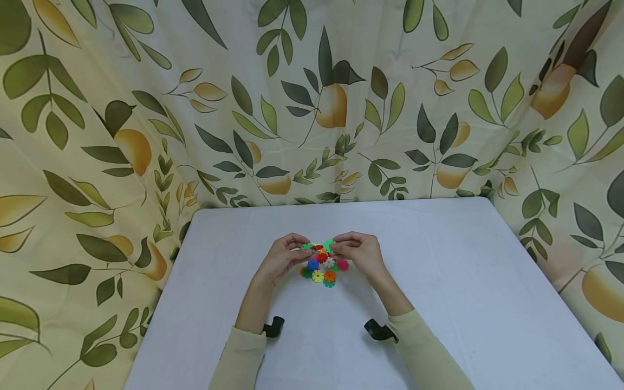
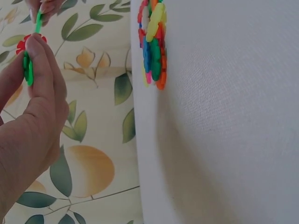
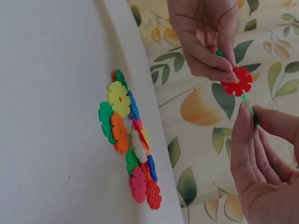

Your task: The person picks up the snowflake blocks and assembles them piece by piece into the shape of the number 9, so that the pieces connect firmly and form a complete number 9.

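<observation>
Above the table, my left hand (image 1: pixel 281 257) pinches a green notched plastic disc (image 2: pixel 28 69) between thumb and fingers. Opposite it, my right hand (image 1: pixel 362 252) pinches another green disc (image 3: pixel 255 115), seen nearly edge-on. Between the two hands is a red notched disc (image 3: pixel 236 81), joined to the green ones as far as I can see. The exact slots are hidden by fingertips. A small pile of flower-shaped discs in yellow (image 3: pixel 118 99), orange (image 3: pixel 119 132), pink (image 3: pixel 138 185), blue, white, green and red lies on the table just below and nearer than the hands.
The white-covered table (image 1: pixel 205 303) spreads around the pile on all sides. A leaf-and-fruit patterned curtain (image 1: pixel 302 151) hangs behind its back edge and along both sides. Dark wrist devices (image 1: pixel 274 327) stick out inward below each hand.
</observation>
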Demonstrator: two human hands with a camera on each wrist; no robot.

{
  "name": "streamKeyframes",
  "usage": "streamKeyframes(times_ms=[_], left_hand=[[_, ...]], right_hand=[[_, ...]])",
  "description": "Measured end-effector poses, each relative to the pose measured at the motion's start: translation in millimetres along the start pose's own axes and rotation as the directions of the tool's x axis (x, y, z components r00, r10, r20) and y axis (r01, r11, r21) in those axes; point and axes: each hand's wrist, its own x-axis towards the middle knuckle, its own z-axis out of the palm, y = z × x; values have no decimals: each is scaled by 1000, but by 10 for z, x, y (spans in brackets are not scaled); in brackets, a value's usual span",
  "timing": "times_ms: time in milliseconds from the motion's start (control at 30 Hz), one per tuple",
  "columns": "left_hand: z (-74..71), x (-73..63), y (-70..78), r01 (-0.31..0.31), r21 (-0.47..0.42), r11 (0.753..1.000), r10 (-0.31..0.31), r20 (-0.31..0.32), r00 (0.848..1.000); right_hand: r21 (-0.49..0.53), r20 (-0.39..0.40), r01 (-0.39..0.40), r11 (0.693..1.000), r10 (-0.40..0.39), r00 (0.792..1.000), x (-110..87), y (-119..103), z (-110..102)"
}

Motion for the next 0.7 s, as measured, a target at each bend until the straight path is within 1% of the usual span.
streamKeyframes(times_ms=[233, 367, 467, 567, 700], left_hand=[[16, 2, -11, 14, 32, 999, -14, -3, 1000], [26, 14, -32, 25, 45, 999, -25, -13, 1000], [35, 18, -45, 25, 55, 998, -23, -28, 999], [54, 17, -54, 21, 91, 996, -17, -44, 999], [88, 21, -53, 17, 98, 995, -12, -52, 999]], right_hand=[[8, 22, 3, 1000, -4, 1000, -23, -28, 8], [12, 21, 1, 1000, -1, 1000, -27, -36, 14], [28, 15, -10, 1000, 10, 1000, -18, -27, 16], [37, 14, -20, 999, 20, 1000, -6, -19, 19], [29, 3, -18, 999, 18, 1000, 5, -31, 19]])
